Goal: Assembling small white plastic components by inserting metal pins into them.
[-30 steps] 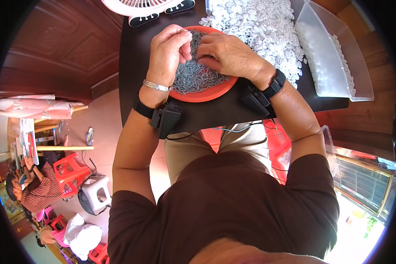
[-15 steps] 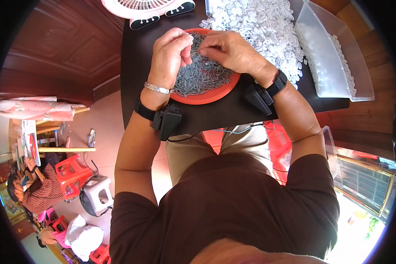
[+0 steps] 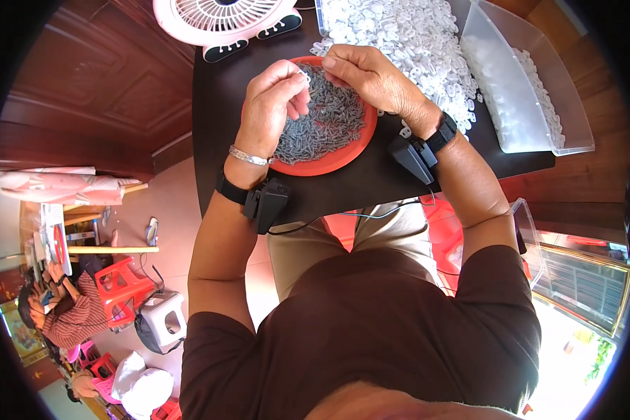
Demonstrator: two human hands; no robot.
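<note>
My left hand (image 3: 274, 94) is over the left part of a round red tray (image 3: 325, 168). Its thumb and forefinger pinch a small white plastic clip (image 3: 306, 75). A heap of small grey screw-like pieces (image 3: 318, 133) lies in the tray below. At the tray's far right rim, my right hand (image 3: 371, 78) has its fingers curled and the thumb pressed to them; anything between the fingertips is hidden. Beyond that hand spreads a big pile of white plastic clips (image 3: 399, 31). Both wrists wear black straps with a dark box.
A pink fan (image 3: 224, 21) stands at the far left of the dark table (image 3: 220, 98). On the right, a clear plastic bin (image 3: 500, 105) holds more white pieces. Cables hang by my lap. Off to the left, a person in a striped top (image 3: 77, 308) sits near red stools (image 3: 122, 290).
My right hand has drawn away from my left fingertips, up toward the tray's far right rim. My left hand keeps its pinch almost in place. The whole view has shifted slightly.
</note>
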